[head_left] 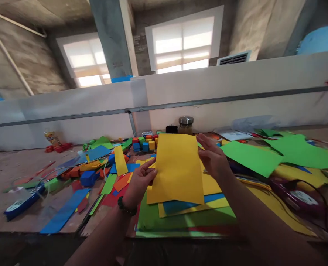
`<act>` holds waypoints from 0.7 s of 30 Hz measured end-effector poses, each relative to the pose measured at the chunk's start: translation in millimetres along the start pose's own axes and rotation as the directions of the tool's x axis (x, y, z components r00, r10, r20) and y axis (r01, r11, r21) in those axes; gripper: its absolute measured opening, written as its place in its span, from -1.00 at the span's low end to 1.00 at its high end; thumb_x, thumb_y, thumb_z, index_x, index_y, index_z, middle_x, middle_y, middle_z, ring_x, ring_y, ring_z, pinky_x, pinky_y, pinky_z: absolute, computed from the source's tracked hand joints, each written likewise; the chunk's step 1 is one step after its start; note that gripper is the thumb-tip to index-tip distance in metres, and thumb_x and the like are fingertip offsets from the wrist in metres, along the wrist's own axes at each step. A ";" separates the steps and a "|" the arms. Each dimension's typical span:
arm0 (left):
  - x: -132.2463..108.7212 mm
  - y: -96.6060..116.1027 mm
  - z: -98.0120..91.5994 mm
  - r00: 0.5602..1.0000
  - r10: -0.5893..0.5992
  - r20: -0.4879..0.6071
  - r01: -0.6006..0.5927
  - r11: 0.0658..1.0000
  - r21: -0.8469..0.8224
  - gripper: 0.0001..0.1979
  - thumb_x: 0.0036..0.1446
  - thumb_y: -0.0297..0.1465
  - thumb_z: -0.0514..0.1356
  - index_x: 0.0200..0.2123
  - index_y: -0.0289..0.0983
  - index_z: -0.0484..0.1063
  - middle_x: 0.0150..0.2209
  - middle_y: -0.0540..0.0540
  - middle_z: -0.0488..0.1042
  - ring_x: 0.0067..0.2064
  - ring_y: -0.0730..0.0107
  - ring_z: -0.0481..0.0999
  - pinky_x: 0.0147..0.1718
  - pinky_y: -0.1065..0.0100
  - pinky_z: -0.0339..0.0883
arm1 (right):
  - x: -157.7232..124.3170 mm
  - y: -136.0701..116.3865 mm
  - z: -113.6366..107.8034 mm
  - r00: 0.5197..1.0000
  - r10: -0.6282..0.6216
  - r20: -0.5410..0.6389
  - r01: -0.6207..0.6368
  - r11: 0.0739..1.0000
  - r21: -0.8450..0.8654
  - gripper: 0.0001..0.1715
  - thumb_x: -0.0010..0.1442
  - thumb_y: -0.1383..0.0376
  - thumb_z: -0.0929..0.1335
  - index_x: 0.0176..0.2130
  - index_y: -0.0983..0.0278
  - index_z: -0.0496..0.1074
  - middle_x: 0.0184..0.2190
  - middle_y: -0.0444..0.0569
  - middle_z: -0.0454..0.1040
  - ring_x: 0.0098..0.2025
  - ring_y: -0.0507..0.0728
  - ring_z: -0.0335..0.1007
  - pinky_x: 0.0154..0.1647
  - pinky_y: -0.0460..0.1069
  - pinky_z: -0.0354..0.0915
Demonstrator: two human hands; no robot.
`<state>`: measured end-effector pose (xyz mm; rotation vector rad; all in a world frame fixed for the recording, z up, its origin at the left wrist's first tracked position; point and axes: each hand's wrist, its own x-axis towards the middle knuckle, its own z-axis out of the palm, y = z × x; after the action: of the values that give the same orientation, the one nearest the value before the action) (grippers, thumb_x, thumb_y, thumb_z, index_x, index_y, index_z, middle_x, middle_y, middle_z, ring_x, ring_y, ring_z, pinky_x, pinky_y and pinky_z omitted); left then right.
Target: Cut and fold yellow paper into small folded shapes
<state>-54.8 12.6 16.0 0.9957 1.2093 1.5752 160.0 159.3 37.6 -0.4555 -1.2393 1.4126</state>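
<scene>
A yellow sheet (177,170) is held up, flat and unfolded, above the sheet pile (186,221) at the near edge of the table (3,162), pinched at its left side by the left hand (140,179); its right side is met by the right hand (212,157), whose grip cannot be told. Finished-looking blocks (145,147) are grouped towards the far edge, while the sheet itself appears unworked.
</scene>
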 end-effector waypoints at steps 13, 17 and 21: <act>-1.6 -12.7 -6.7 0.994 -0.092 -0.064 0.083 0.988 -0.134 -0.27 -0.18 -0.31 0.45 0.11 -0.33 0.37 -0.27 -0.09 0.61 -0.26 0.33 0.59 -0.27 0.37 0.45 | -1.6 -1.4 4.0 0.997 0.064 0.042 -0.065 0.998 0.022 -0.48 -0.06 0.36 0.37 -0.06 0.05 0.48 0.16 -0.13 0.41 0.00 0.16 0.47 0.05 0.14 0.38; -4.0 -10.7 -3.6 0.991 -0.093 -0.097 0.078 0.986 -0.149 -0.25 -0.22 -0.30 0.46 0.10 -0.33 0.39 -0.29 -0.08 0.61 -0.27 0.33 0.59 -0.29 0.38 0.44 | 0.0 4.0 3.9 0.995 0.078 0.064 -0.076 0.997 -0.028 -0.58 0.00 0.26 0.38 -0.07 0.10 0.48 0.12 -0.06 0.45 -0.04 0.19 0.50 -0.01 0.15 0.42; -5.3 -11.0 -1.4 0.993 -0.049 -0.106 0.031 0.987 -0.160 -0.27 -0.24 -0.28 0.47 0.06 -0.33 0.43 -0.32 -0.06 0.60 -0.32 0.36 0.57 -0.32 0.38 0.43 | -1.0 12.9 5.3 0.991 0.108 0.073 -0.100 0.990 -0.097 -0.47 -0.05 0.21 0.47 -0.03 0.08 0.45 0.10 -0.06 0.47 0.08 0.21 0.42 -0.02 0.11 0.42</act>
<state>-52.7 8.6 4.5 0.7877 1.1508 1.6837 149.7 158.8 28.1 -0.5402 -1.3662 1.4767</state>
